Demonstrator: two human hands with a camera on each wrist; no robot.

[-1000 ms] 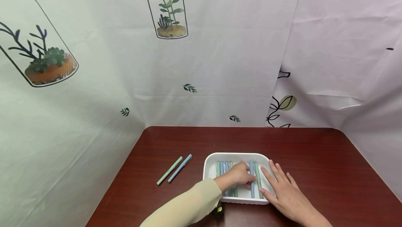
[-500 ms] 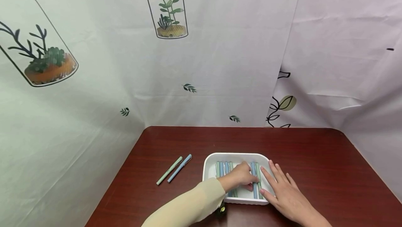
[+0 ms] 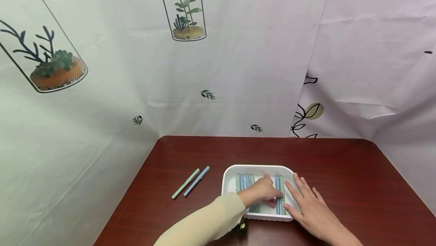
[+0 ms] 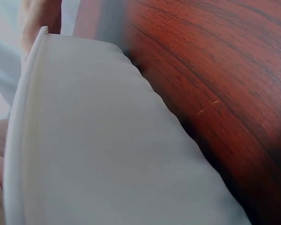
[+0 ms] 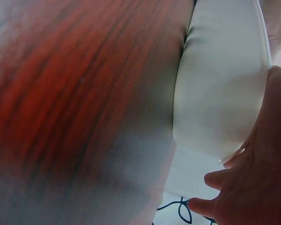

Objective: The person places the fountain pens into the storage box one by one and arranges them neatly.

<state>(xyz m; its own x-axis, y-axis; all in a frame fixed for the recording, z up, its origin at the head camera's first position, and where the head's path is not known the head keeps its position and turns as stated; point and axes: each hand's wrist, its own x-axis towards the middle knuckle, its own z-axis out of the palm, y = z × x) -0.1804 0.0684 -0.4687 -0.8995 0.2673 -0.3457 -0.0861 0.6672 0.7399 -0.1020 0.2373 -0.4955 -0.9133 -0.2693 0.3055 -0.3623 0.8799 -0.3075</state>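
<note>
A white tray [image 3: 262, 168] holds blue and green pens lying lengthwise. My left hand [image 3: 262, 192] reaches into it, palm down, over the middle. Its fingers cross a blue pen [image 3: 277, 208] and touch a green pen [image 3: 282, 185] beside it at the right, with the thumb at the blue pen's left. Left of the hand lies a row of several pens [image 3: 242, 181], partly covered by the forearm. My right hand [image 3: 311, 210] spreads its fingers along the tray's right rim. In both wrist views the tray's outer wall [image 5: 220, 75] hides the pens.
Two more pens, one green [image 3: 185, 184] and one blue [image 3: 196, 181], lie slanted on the dark red table [image 3: 190, 151] left of the tray. A small dark object [image 3: 241, 225] sits below the left sleeve. A printed cloth [image 3: 231, 68] hangs behind the table.
My left hand has moved slightly right, and the blue and green pens under its fingers have shifted right and now lie straighter and closer together. The right hand stays at the rim.
</note>
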